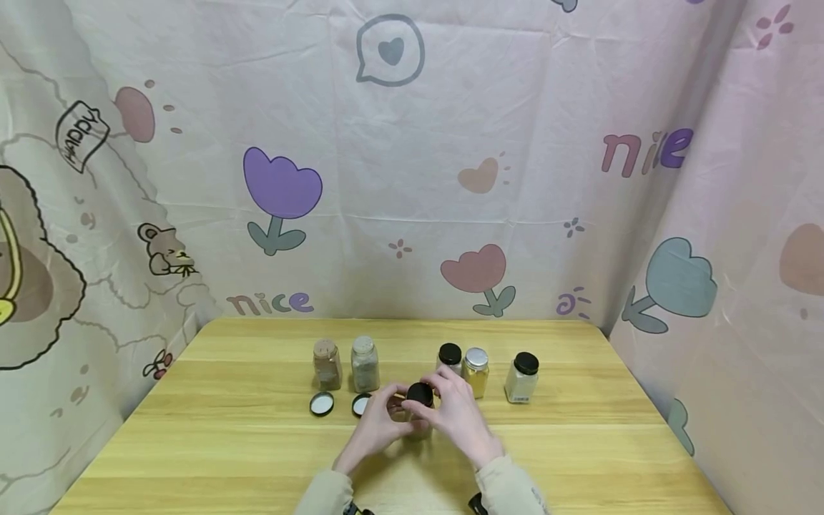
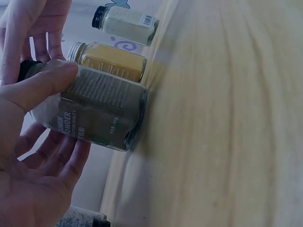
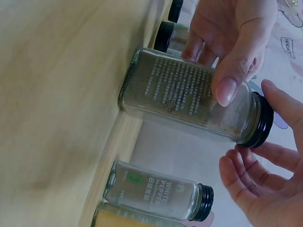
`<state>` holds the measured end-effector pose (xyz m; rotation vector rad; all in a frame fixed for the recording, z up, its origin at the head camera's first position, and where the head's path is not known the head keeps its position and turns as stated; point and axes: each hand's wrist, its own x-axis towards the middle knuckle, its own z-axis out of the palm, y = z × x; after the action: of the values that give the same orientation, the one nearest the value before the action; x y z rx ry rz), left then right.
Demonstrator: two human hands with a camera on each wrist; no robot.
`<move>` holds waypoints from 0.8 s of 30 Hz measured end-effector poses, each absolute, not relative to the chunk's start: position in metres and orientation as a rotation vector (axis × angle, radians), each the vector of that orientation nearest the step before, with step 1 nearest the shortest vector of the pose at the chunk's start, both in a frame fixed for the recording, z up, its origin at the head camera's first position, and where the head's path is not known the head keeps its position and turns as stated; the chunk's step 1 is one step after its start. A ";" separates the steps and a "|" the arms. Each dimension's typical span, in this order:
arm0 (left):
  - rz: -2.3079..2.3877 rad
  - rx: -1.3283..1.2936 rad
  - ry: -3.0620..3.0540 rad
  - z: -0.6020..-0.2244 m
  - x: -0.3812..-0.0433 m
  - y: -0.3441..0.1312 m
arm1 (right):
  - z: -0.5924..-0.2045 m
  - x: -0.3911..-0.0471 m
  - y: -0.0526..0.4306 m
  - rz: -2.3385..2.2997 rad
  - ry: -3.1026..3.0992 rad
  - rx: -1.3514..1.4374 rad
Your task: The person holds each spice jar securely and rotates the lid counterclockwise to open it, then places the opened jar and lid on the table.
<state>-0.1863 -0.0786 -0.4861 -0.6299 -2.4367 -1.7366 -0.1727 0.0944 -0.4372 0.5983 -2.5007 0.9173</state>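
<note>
A square glass spice jar of brown powder, its label partly reading "umin powder", stands upright on the table between both hands. My left hand grips the jar's body, thumb on one face and fingers round the other side. At the top, my right hand pinches the black screw lid between thumb and fingers. The lid sits on the jar's neck. Just behind the right hand are a black-lidded white pepper jar and a silver-lidded jar of yellow powder.
Two lidless jars, one brown and one greyish, stand at the back left. Before them lie two upturned black lids, one at the left and one partly behind the left hand. Another black-lidded jar stands at the right.
</note>
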 end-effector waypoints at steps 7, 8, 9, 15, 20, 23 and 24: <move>-1.800 -0.706 -2.365 -0.487 -0.183 -0.080 | -0.439 -0.170 0.093 0.891 -2.487 0.658; -1.811 -0.715 -2.359 -0.488 -0.183 -0.080 | -0.439 -0.170 0.093 0.888 -2.485 0.663; -1.820 -0.721 -2.359 -0.488 -0.184 -0.081 | -0.439 -0.170 0.093 0.886 -2.482 0.668; -1.854 -0.707 -2.381 -0.489 -0.185 -0.081 | -0.439 -0.169 0.094 0.896 -2.478 0.688; -1.855 -0.702 -2.386 -0.489 -0.185 -0.081 | -0.438 -0.169 0.094 0.908 -2.491 0.697; -1.876 -0.721 -2.373 -0.490 -0.185 -0.081 | -0.439 -0.169 0.095 0.886 -2.504 0.702; -1.884 -0.730 -2.369 -0.490 -0.185 -0.081 | -0.439 -0.168 0.095 0.877 -2.512 0.702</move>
<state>-0.1852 -0.0814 -0.4901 -0.7299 -2.3687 -1.8835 -0.1684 0.0951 -0.4391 0.7024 -2.5122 0.8767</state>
